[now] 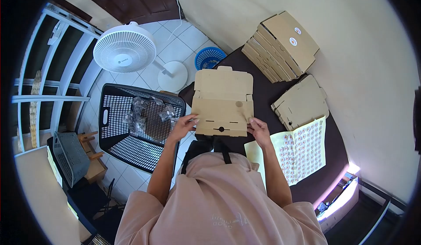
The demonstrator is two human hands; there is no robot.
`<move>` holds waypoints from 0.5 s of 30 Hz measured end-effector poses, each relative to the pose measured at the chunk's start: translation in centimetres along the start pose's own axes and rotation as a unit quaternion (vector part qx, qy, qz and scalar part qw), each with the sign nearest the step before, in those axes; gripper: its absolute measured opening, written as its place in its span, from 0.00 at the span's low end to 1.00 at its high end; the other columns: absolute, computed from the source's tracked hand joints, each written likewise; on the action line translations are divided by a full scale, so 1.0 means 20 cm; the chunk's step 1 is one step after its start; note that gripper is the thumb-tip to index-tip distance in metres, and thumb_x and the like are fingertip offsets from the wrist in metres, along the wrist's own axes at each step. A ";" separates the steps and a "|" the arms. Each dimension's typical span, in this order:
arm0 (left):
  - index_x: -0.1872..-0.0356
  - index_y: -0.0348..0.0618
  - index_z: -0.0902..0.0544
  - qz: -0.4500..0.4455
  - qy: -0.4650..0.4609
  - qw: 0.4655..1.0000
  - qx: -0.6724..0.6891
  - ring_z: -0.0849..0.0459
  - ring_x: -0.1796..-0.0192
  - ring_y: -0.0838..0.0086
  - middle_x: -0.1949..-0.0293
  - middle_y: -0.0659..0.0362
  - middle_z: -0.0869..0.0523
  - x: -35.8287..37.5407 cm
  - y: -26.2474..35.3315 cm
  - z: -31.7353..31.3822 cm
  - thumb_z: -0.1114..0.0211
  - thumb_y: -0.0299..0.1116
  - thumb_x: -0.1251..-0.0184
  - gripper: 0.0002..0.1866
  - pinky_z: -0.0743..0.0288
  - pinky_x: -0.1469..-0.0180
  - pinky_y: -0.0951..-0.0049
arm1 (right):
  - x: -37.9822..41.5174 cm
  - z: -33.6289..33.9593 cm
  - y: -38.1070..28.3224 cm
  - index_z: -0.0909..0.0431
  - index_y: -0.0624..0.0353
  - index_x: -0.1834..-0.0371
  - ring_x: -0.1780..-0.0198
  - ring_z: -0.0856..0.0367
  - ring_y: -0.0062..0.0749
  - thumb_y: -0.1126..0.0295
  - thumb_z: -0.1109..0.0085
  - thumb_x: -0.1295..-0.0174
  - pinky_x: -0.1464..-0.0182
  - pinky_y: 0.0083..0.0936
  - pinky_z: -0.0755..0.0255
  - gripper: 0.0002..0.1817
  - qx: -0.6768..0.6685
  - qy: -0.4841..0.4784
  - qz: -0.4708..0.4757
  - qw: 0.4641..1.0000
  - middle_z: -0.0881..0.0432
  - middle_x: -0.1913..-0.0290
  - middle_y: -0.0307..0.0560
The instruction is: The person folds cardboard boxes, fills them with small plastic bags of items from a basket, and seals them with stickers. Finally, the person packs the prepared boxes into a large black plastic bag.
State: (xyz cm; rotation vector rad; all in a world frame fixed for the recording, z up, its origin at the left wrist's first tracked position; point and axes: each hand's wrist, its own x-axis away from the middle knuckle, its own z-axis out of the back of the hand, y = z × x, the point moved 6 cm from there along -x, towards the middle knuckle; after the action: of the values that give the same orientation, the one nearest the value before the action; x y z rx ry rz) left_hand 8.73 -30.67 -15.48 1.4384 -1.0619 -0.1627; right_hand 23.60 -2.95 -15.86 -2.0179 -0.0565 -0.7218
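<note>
An opened cardboard box point(222, 106) is held up in front of my body, its lid part raised at the far side and a round hole near its front edge. My left hand point(184, 127) grips the box's left edge, fingers bent around it. On the opposite edge, my right hand point(259, 131) pinches the cardboard near the front corner. Just right of that hand lies a sheet of round stickers point(302, 150) on the dark table point(263, 98). Beyond the sheet are flat, closed cardboard boxes point(302, 102).
A stack of cardboard boxes point(291, 43) with stickers stands against the wall. Left of me, a large black basket point(109, 131) holds several clear plastic packets point(139, 118). A white fan point(125, 50) and a blue basket point(209, 58) stand on the floor beyond; a grey crate point(70, 157) sits farther left.
</note>
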 end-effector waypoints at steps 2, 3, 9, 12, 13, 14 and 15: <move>0.44 0.38 0.21 -0.070 0.015 0.990 -0.119 0.19 0.50 0.69 0.52 0.55 0.18 -0.01 0.03 -0.07 0.42 0.33 0.27 0.15 0.22 0.48 0.68 | 0.00 -0.03 -0.07 0.18 0.64 0.49 0.56 0.17 0.32 0.66 0.45 0.31 0.50 0.26 0.23 0.15 0.180 0.020 0.056 0.982 0.17 0.56 0.51; 0.44 0.38 0.21 -0.068 0.017 0.991 -0.117 0.19 0.50 0.69 0.52 0.55 0.18 -0.01 0.03 -0.10 0.42 0.33 0.27 0.15 0.22 0.48 0.68 | 0.02 -0.07 -0.11 0.16 0.62 0.52 0.57 0.17 0.33 0.65 0.43 0.33 0.49 0.26 0.24 0.13 0.353 0.038 0.111 0.928 0.17 0.55 0.53; 0.51 0.41 0.16 -0.143 0.113 0.931 -0.316 0.21 0.59 0.63 0.63 0.49 0.20 0.01 0.11 -0.19 0.39 0.31 0.31 0.12 0.25 0.53 0.67 | 0.02 -0.12 -0.07 0.14 0.62 0.60 0.57 0.15 0.41 0.71 0.34 0.42 0.54 0.29 0.22 0.09 0.367 0.122 0.191 0.902 0.19 0.53 0.59; 0.56 0.39 0.15 -0.123 0.164 0.942 -0.264 0.18 0.61 0.59 0.63 0.47 0.19 0.03 0.13 -0.18 0.35 0.32 0.34 0.10 0.24 0.57 0.65 | 0.04 -0.16 -0.09 0.13 0.61 0.62 0.57 0.15 0.42 0.71 0.33 0.43 0.55 0.30 0.21 0.08 0.373 0.140 0.194 0.896 0.21 0.49 0.59; 0.56 0.39 0.15 -0.122 0.166 0.942 -0.264 0.18 0.61 0.59 0.63 0.47 0.19 0.02 0.11 -0.18 0.35 0.32 0.34 0.10 0.24 0.57 0.65 | 0.05 -0.17 -0.09 0.13 0.61 0.63 0.57 0.15 0.42 0.71 0.32 0.43 0.55 0.30 0.21 0.08 0.378 0.141 0.198 0.893 0.22 0.47 0.59; 0.57 0.38 0.15 -0.137 0.190 0.930 -0.282 0.17 0.65 0.63 0.65 0.49 0.18 0.01 0.09 -0.16 0.34 0.32 0.35 0.10 0.24 0.61 0.68 | 0.05 -0.16 -0.08 0.13 0.61 0.63 0.57 0.15 0.42 0.71 0.32 0.43 0.55 0.30 0.21 0.08 0.379 0.140 0.197 0.893 0.22 0.47 0.59; 0.58 0.38 0.15 -0.151 0.215 0.917 -0.300 0.17 0.69 0.66 0.68 0.50 0.18 0.02 0.10 -0.16 0.33 0.31 0.36 0.09 0.23 0.65 0.71 | 0.05 -0.17 -0.07 0.13 0.60 0.62 0.56 0.16 0.42 0.71 0.32 0.44 0.54 0.31 0.21 0.08 0.411 0.132 0.211 0.877 0.24 0.44 0.59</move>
State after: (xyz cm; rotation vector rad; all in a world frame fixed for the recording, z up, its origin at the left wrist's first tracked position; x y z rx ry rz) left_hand 10.01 -28.24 -12.99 0.9957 -0.3670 -0.3446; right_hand 22.30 -5.19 -13.04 -1.0496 0.2041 -0.5482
